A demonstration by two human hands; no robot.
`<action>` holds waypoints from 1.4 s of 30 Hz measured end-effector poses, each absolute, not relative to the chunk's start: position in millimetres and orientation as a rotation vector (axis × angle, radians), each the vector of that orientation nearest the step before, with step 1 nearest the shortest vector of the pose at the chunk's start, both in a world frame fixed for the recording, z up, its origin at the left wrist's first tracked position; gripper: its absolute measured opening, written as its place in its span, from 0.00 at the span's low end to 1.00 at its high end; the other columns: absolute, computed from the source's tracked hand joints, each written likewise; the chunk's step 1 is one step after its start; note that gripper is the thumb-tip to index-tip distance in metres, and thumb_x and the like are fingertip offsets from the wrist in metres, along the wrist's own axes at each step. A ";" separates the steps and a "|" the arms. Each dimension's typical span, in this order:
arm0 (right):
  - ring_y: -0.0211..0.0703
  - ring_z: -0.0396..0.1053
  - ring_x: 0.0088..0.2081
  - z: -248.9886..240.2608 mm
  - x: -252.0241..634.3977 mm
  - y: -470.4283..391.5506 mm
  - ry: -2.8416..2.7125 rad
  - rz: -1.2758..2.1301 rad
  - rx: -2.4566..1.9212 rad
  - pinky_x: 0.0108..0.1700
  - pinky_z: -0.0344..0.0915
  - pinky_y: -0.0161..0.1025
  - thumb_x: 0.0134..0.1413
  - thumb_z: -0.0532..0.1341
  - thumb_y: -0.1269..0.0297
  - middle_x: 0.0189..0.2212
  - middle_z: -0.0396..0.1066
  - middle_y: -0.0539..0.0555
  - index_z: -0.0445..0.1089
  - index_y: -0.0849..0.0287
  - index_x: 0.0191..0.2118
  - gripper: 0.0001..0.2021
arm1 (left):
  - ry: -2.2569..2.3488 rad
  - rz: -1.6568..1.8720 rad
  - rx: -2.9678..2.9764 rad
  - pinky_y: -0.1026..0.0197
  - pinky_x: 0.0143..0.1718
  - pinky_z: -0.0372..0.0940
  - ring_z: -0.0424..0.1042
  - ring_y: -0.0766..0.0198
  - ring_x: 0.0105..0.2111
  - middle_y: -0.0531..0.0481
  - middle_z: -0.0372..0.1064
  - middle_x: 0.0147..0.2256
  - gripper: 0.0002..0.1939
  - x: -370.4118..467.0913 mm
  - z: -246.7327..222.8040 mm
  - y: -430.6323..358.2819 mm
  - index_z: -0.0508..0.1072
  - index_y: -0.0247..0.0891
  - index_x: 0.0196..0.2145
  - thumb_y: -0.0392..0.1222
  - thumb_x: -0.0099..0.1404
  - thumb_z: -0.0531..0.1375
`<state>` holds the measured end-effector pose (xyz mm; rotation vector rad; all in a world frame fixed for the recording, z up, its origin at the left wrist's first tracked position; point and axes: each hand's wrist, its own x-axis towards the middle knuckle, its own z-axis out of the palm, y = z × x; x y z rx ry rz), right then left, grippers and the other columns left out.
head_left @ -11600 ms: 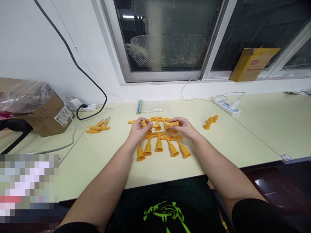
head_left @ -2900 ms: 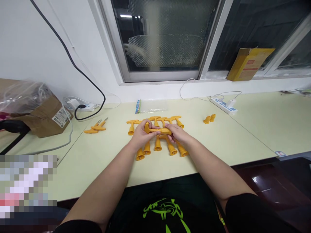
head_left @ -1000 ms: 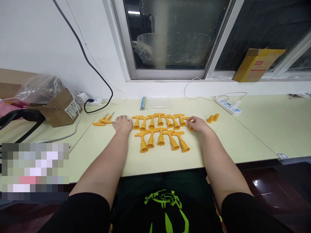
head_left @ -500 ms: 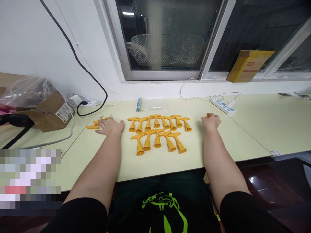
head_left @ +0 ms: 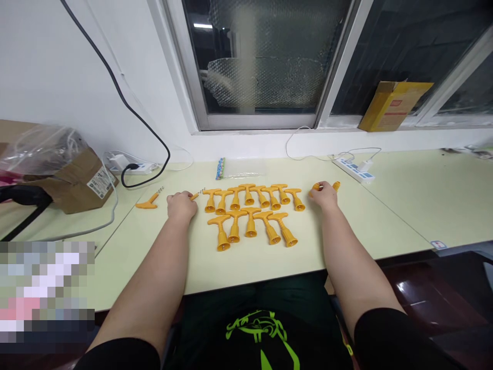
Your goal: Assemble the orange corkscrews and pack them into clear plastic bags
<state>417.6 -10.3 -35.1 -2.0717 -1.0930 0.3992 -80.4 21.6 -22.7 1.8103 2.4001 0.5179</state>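
Observation:
My left hand [head_left: 181,206] is closed around a yellow corkscrew [head_left: 194,196]; its metal spiral points right, close to the laid-out rows. Another loose corkscrew [head_left: 151,201], with a T-shaped handle and bare spiral, lies to the left of that hand. In the middle of the table, several yellow corkscrews with bell-shaped sleeves [head_left: 250,223] lie in two rows, handles away from me. Right of the rows, my right hand [head_left: 325,196] is closed on yellow plastic [head_left: 316,187], which shows on both sides of the fingers; its full shape is hidden.
A clear plastic bag [head_left: 242,168] lies behind the rows. A power strip [head_left: 354,168] stands at the back right. At the left are a cardboard box [head_left: 77,180] and a black cable [head_left: 146,123]. A yellow carton [head_left: 395,106] leans on the window.
My left hand has gripped one of the left corkscrews and moved it right. My right hand has shifted slightly left, with more yellow plastic now showing.

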 end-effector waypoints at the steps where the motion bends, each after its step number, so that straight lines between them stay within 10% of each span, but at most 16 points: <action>1: 0.54 0.72 0.42 -33.8 414.6 -10.2 -1.108 0.378 -2.031 0.47 0.67 0.48 0.48 0.63 0.65 0.44 0.75 0.62 0.71 0.58 0.49 0.19 | 2.382 0.544 1.805 0.40 0.60 0.60 0.60 0.36 0.59 0.33 0.73 0.50 0.20 -81.0 -22.2 21.9 0.76 0.36 0.48 0.37 0.57 0.60; 12: 0.41 0.67 0.35 -20.4 352.1 -20.0 -1.278 0.467 -1.439 0.41 0.68 0.39 0.52 0.62 0.56 0.41 0.71 0.53 0.68 0.55 0.50 0.19 | 1.766 1.405 1.801 0.55 0.46 0.70 0.77 0.55 0.44 0.45 0.75 0.44 0.16 -56.2 -3.4 4.5 0.70 0.40 0.51 0.40 0.64 0.58; 19: 0.43 0.71 0.41 -17.3 308.6 -33.9 -1.479 0.897 -1.027 0.47 0.69 0.41 0.52 0.66 0.58 0.41 0.72 0.52 0.69 0.54 0.49 0.19 | 1.070 1.257 1.614 0.64 0.29 0.66 0.73 0.64 0.27 0.53 0.71 0.29 0.23 -2.2 -4.2 -12.0 0.67 0.39 0.50 0.52 0.62 0.65; 42: 0.46 0.73 0.49 -21.2 280.5 -49.3 -1.721 0.875 -0.810 0.52 0.71 0.46 0.59 0.66 0.62 0.48 0.74 0.56 0.71 0.54 0.49 0.13 | 0.975 0.953 1.529 0.64 0.31 0.64 0.68 0.66 0.24 0.57 0.66 0.25 0.24 31.6 5.4 -39.3 0.64 0.42 0.55 0.57 0.68 0.62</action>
